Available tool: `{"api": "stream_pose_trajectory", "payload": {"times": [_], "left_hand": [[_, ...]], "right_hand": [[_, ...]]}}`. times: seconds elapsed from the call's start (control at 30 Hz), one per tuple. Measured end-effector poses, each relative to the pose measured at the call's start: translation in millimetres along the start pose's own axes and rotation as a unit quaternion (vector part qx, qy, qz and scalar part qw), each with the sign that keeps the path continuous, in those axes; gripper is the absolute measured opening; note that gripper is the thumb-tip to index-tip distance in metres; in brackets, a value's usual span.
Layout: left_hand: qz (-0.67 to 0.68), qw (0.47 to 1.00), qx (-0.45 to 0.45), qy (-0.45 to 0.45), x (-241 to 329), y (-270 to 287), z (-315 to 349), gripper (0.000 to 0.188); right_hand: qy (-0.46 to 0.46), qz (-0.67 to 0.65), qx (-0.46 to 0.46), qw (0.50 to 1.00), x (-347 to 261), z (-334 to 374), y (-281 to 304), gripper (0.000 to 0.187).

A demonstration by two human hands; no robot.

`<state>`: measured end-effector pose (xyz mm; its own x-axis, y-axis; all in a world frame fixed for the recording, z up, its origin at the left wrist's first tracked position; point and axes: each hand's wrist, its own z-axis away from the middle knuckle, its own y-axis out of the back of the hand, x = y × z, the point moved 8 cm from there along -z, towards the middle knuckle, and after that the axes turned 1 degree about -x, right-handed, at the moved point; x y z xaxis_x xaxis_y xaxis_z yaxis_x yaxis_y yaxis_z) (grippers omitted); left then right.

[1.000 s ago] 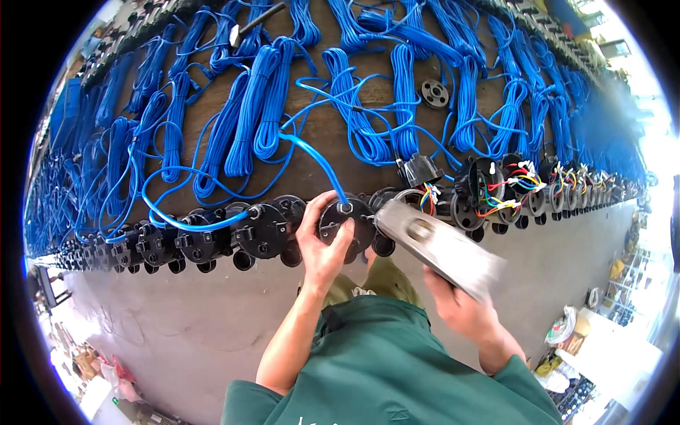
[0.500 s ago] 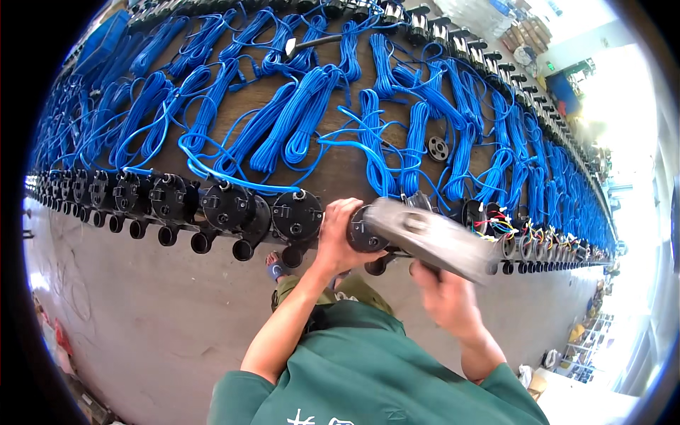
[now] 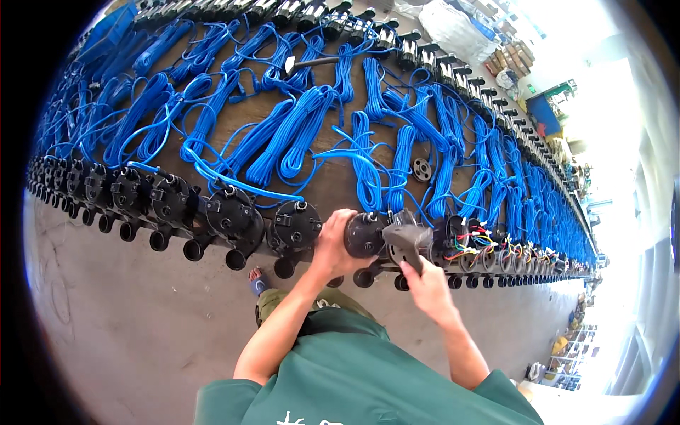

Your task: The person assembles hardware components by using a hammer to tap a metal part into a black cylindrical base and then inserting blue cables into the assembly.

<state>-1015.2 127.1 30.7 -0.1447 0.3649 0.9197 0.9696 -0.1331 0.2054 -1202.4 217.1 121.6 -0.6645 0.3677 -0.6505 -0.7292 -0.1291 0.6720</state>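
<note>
My left hand (image 3: 336, 248) is wrapped around the left side of a black, round-capped pump housing (image 3: 364, 236) in the near row, steadying it. In my right hand (image 3: 429, 289) is the dark handle of a hammer (image 3: 406, 236), its grey head smeared by motion. That head is just right of the held housing, by its edge; whether they touch I cannot tell. To the left of my left hand stands another capped pump housing (image 3: 295, 227). Open housings with coloured wires (image 3: 473, 241) continue the row on the right.
Bundles of blue cable (image 3: 294, 134) cover the brown table (image 3: 333, 180). Among them lie a round grey disc with holes (image 3: 421, 169) and a dark-handled tool with a white head (image 3: 290, 64). A second row of housings (image 3: 407, 53) lines the far edge. A blue bin (image 3: 106, 32) is far left.
The hammer has come down from a raised position near the camera to beside the pump housing. My left hand keeps its hold. The view has shifted slightly.
</note>
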Motion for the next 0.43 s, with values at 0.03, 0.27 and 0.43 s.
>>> {"api": "stream_pose_trajectory", "payload": {"times": [0.03, 0.27, 0.43], "left_hand": [[0.001, 1.0, 0.012, 0.0, -3, 0, -6, 0.09], [-0.009, 1.0, -0.003, 0.007, -9, 0, 4, 0.094], [0.014, 0.999, -0.015, 0.046, -25, 2, 8, 0.093]], "right_hand": [[-0.024, -0.024, -0.022, 0.999, -5, -1, 8, 0.04], [0.247, -0.079, 0.078, 0.963, -110, 26, 25, 0.043], [-0.027, 0.025, -0.136, 0.99, -46, -23, -31, 0.042]]}}
